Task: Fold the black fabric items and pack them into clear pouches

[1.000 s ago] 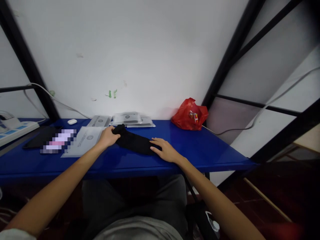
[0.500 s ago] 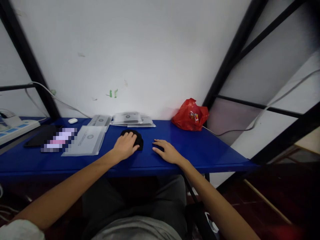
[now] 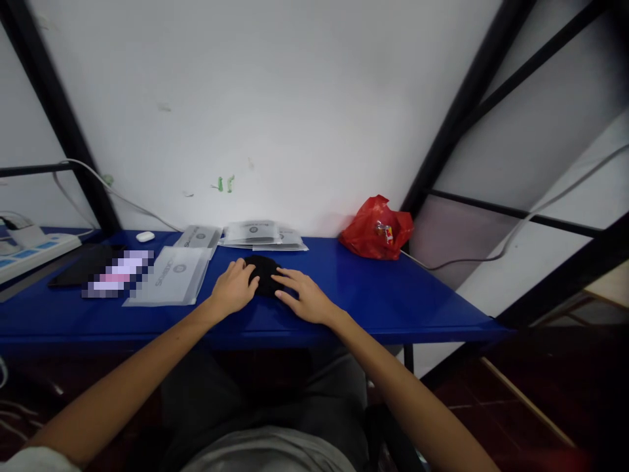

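On the blue desk [image 3: 373,295] lies a flat, frosted pouch [image 3: 171,278]; right of it, the left hand [image 3: 234,287] half-curls over the soft black cloth [image 3: 264,274], grip unclear. Stretched out a second ago, the cloth is now a rounded bundle, its right edge under the loosely spread right hand [image 3: 308,298].

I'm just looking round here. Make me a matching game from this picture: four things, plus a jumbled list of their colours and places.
Things
1. Folded cloth
2. Plastic bag
3. Earbud case
4. Power strip

Colours and places
A. White with blue, at the picture's left edge
B. Red, right of both hands
C. Small, white and rounded
D. Black, under fingers of the left hand and right hand

Pairs: 1-D, 2-B, 3-C, 4-A
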The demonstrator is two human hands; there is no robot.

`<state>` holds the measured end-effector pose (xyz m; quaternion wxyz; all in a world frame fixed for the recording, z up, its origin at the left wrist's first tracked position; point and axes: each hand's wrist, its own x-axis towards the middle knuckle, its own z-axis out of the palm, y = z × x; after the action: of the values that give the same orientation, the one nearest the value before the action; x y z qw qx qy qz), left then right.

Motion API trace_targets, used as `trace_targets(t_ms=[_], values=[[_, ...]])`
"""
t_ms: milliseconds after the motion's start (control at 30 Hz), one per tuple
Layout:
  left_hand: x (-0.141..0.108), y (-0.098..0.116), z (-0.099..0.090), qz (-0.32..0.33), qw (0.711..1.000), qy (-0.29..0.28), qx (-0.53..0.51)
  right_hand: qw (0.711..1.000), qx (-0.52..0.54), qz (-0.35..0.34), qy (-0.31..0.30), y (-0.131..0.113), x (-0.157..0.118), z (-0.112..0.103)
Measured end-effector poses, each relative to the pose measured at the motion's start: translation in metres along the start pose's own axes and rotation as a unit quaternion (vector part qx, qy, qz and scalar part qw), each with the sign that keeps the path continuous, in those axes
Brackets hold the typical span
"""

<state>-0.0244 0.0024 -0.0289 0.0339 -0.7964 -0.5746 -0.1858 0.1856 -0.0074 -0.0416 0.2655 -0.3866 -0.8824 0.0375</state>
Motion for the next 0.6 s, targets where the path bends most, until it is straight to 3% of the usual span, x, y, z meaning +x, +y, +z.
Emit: trace_targets(t_ms=[233, 400, 600], values=[[-0.004, -0.013, 0.006, -0.009, 0.989, 0.065, -0.136, 0.999, -0.041, 0.005, 0.003, 0.005, 0.014, 0.001], [-0.013, -0.024, 0.008, 0.022, 0.976, 0.067, -0.204, 1.0, -0.02, -0.004, 0.012, 0.001, 0.027, 0.004], [-0.026, -0.042, 0.001, -0.02, 0.989, 0.105, -0.102, 0.999, -0.036, -0.01, -0.03, 0.0, 0.045, 0.013]])
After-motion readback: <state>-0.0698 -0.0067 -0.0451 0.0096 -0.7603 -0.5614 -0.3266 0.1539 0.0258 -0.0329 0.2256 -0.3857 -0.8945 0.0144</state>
